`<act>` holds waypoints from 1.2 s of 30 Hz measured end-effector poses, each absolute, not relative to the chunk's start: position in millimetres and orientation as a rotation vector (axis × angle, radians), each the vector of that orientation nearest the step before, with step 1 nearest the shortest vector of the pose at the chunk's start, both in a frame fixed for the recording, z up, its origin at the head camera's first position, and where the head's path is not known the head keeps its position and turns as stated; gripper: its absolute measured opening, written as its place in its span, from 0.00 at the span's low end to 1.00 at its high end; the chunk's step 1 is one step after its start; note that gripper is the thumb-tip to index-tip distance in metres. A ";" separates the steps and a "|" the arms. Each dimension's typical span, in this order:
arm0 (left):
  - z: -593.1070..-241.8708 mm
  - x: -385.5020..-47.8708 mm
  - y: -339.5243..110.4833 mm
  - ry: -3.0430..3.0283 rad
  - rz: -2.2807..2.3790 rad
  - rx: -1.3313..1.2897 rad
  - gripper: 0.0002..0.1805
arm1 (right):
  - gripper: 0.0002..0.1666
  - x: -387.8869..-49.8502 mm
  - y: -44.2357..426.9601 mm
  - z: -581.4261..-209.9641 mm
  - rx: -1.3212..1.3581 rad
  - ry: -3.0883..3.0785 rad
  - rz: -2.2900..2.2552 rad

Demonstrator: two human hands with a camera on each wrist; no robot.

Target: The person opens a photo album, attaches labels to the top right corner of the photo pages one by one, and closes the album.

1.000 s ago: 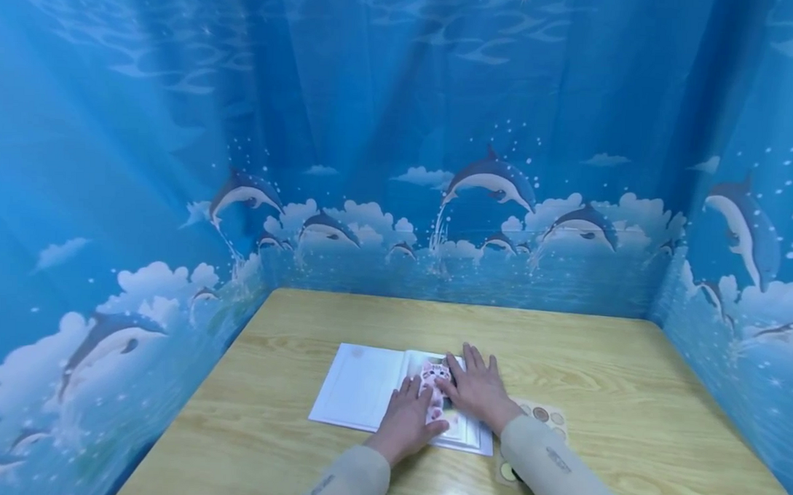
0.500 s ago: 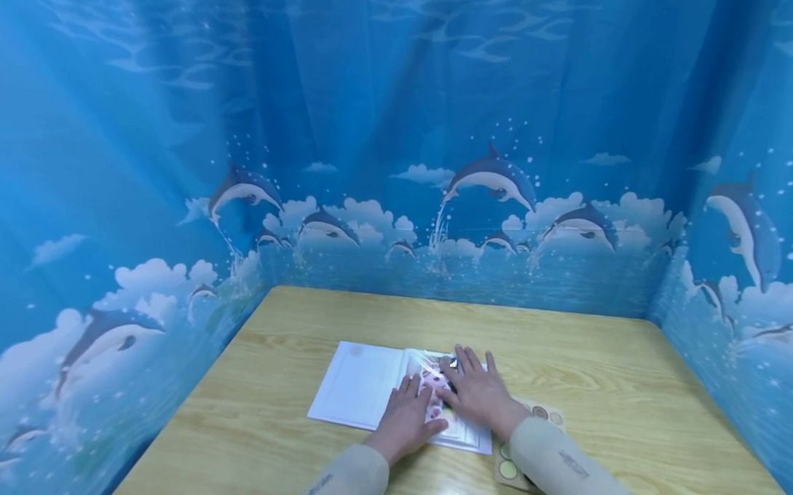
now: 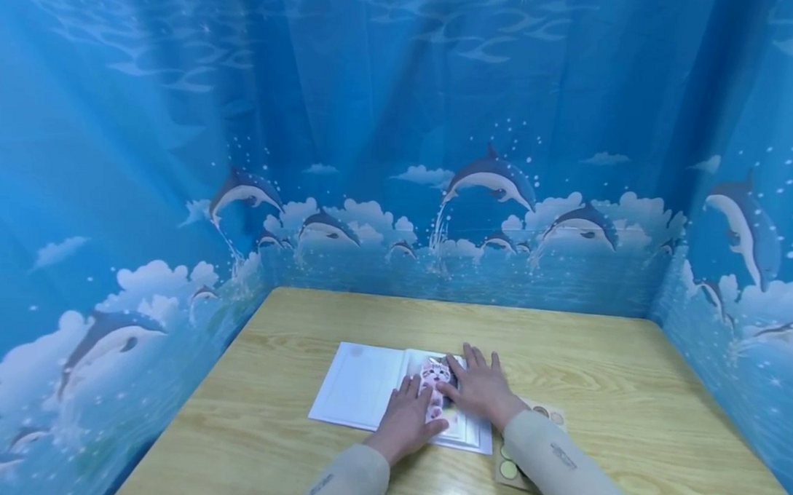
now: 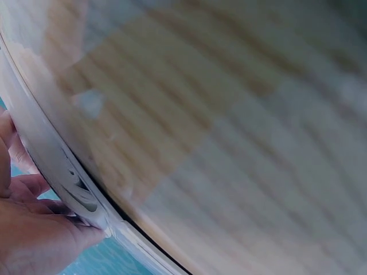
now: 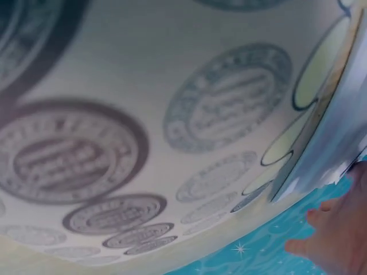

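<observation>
An open white booklet point(image 3: 359, 384) lies on the table in the head view, its left page blank but for a faint border. On its right page is a pink-and-white kitten picture point(image 3: 436, 374), partly covered by both hands. My left hand point(image 3: 406, 417) rests on the lower part of that page, fingers stretched out across the kitten's left side. Flat over the page's right side lies my right hand point(image 3: 480, 386), fingers spread, thumb touching the kitten. In the left wrist view, fingers point(image 4: 43, 229) show beside the booklet's edge.
A brown sheet with round printed labels point(image 3: 509, 469) lies under my right forearm; the right wrist view shows its round labels point(image 5: 71, 152) close up. The wooden table point(image 3: 268, 359) reaches back to a blue dolphin-print curtain point(image 3: 373, 166) on the sides and back.
Half a second ago a bright glare lay across the kitten picture; now it is gone and the face shows. My right hand shifted slightly away and back. The left hand stayed almost still.
</observation>
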State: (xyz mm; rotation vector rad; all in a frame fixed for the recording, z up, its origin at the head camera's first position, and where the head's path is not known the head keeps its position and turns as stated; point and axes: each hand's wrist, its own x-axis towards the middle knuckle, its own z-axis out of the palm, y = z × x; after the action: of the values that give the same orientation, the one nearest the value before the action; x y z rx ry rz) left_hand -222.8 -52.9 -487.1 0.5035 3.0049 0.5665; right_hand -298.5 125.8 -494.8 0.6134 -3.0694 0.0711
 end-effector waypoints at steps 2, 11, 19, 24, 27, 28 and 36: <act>-486.7 -222.9 -52.9 3.014 0.540 0.501 0.42 | 0.43 -299.4 124.7 -495.3 0.649 -3.050 0.053; -484.6 -222.3 -51.5 3.021 0.535 0.505 0.41 | 0.37 -302.7 125.6 -497.7 0.608 -3.098 0.144; -485.8 -222.8 -52.0 3.017 0.540 0.505 0.42 | 0.35 -298.5 122.0 -497.4 0.755 -2.986 0.153; -484.9 -222.5 -51.7 3.029 0.520 0.528 0.41 | 0.38 -294.3 124.6 -498.2 0.864 -2.972 0.197; -485.0 -222.4 -51.1 3.025 0.524 0.533 0.41 | 0.39 -294.8 130.0 -498.3 0.783 -2.995 0.183; -484.9 -222.4 -51.0 3.024 0.525 0.530 0.41 | 0.39 -295.2 131.4 -498.6 0.765 -2.999 0.156; -487.7 -223.8 -51.4 3.002 0.558 0.487 0.41 | 0.34 -291.4 128.6 -493.5 0.872 -2.996 0.074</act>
State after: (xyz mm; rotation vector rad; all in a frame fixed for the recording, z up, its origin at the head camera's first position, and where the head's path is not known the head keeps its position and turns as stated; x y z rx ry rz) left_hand -223.8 -51.4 -487.7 0.4866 3.0022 0.5581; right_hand -291.4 128.6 -493.5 0.8715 -2.9961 0.0738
